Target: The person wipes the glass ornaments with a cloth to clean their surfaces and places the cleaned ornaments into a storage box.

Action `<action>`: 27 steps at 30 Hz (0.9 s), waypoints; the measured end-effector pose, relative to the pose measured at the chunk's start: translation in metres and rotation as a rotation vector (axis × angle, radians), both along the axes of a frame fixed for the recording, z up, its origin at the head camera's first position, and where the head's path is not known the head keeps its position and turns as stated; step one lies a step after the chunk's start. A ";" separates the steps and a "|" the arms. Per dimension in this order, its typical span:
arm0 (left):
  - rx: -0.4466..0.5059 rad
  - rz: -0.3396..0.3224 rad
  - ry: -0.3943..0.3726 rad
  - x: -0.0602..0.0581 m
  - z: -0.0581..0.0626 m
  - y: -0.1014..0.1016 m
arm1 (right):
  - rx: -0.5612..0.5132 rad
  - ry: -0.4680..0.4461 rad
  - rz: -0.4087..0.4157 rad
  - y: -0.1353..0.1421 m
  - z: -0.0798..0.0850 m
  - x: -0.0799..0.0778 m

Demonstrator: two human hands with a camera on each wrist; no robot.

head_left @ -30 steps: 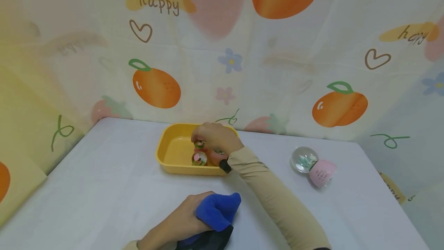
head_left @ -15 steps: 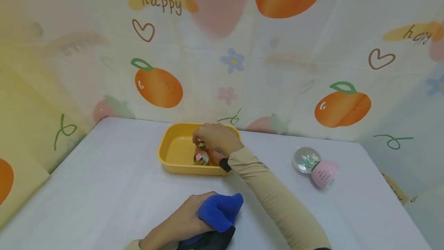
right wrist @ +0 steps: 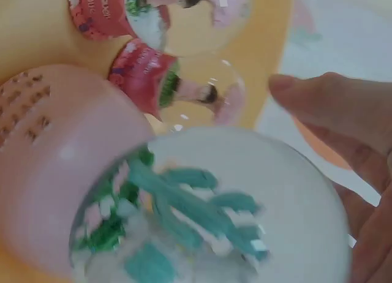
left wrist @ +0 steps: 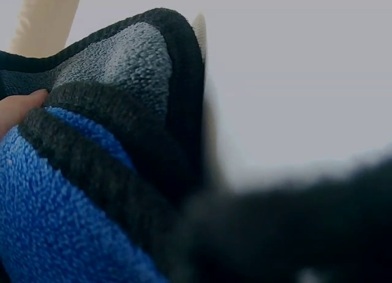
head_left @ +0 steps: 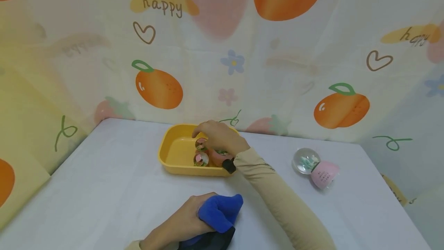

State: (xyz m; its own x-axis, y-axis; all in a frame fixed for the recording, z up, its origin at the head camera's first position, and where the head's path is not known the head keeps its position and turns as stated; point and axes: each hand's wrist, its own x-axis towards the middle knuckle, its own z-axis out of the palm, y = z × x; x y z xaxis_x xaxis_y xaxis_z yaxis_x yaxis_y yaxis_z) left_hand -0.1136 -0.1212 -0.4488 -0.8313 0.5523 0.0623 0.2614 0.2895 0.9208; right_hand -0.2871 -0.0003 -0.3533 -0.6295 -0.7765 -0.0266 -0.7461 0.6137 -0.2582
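A yellow tray (head_left: 173, 169) stands at the back of the table. Inside it are two small snow globes (right wrist: 195, 90) with red bases and a larger snow globe (right wrist: 214, 203) with a pink base and a green cactus figure. Over the tray, my right hand (head_left: 220, 138) has its fingers loosely bent and apart, with nothing gripped; in the right wrist view they are beyond the globes. Close to the front edge of the view, my left hand (head_left: 189, 217) holds a folded cloth (head_left: 220, 209), blue outside with grey and black-edged parts (left wrist: 138, 56).
Another snow globe (head_left: 306, 160) with a pink base (head_left: 324, 173) lies on its side to the right of the tray. White cloth covers the table (head_left: 104, 180). A fruit-printed curtain (head_left: 288, 68) hangs behind it.
My right hand has let go of the rear small globe and risen slightly, its fingers spreading. More of the small globe shows. My left hand and the cloth stay in place.
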 end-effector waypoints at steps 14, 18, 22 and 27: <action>-0.019 -0.006 -0.036 -0.002 0.001 0.001 | -0.211 0.059 -0.008 0.050 0.010 0.017; -0.030 0.001 -0.028 -0.002 0.001 0.001 | -0.254 0.056 -0.006 0.064 0.009 0.025; -0.030 0.002 -0.039 -0.002 0.001 0.002 | -0.301 0.051 -0.038 0.079 0.008 0.034; -0.031 0.007 -0.051 -0.003 0.000 0.002 | -0.363 0.073 -0.075 0.097 0.004 0.042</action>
State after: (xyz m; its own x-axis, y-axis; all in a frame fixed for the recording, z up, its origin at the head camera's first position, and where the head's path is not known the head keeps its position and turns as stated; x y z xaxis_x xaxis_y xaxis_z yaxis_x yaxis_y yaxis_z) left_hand -0.1167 -0.1189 -0.4483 -0.8365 0.5479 0.0030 0.2124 0.3193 0.9235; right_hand -0.2454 0.0971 -0.3498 -0.6752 -0.6785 0.2893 -0.7270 0.5459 -0.4165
